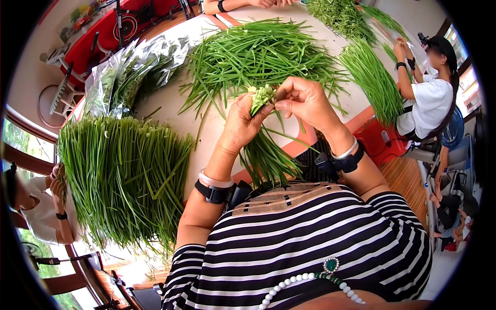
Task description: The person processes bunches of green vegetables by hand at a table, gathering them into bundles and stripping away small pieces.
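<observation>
My left hand (245, 118) is closed around a bunch of garlic chives (267, 155). The pale cut ends stick out above the fist, while the long green leaves hang down toward my lap. Beside those ends is my right hand (304, 100), its thumb and forefinger pinched together at the edge of the bunch. Whether a strand is caught between those fingertips I cannot tell. Just beyond both hands, a loose heap of garlic chives (259, 54) spreads over the pale table (211, 135).
A thick row of aligned chives (128, 178) stands at the left, below clear plastic bags (135, 73) of greens. Another chive pile (372, 81) lies at the right, near a seated co-worker (430, 89) and a red stool (378, 141). Other people sit at the left and far side.
</observation>
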`<state>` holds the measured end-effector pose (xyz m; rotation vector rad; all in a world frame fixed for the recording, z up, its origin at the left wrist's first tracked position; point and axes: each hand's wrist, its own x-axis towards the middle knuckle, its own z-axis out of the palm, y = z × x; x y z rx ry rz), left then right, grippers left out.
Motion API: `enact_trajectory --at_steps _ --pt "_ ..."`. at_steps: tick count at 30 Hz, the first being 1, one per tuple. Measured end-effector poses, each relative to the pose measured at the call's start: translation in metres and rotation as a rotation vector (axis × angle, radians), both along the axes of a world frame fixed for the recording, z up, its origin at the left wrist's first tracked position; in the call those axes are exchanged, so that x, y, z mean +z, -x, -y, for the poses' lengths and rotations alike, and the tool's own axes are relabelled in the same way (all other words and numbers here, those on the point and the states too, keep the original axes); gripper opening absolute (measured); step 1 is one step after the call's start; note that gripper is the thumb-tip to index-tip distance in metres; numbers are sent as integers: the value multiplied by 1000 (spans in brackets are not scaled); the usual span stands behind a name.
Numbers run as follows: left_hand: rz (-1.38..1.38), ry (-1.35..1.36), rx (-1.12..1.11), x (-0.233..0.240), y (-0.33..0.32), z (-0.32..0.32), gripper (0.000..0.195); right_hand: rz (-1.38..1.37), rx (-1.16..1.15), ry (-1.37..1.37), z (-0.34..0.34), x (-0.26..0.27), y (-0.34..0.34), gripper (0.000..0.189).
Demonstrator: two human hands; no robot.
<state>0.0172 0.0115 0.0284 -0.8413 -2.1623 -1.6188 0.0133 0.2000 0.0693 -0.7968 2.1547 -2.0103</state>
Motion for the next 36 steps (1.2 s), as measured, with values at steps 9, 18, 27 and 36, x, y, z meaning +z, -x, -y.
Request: enact_trajectory --at_steps 9,18,27,36 --pt "512 -514 -253 11 -7 16 12 -24 -339 -230 -29 6 37 6" --pt "635 -878 -330 4 6 31 14 -389 -655 -1018 -59 -37 97 22" --pt "657 -726 -153 5 3 23 14 -509 -610 -880 -65 -51 100 14" --pt "464 -581 -111 1 5 16 13 -345 -468 -337 -68 -40 82 7"
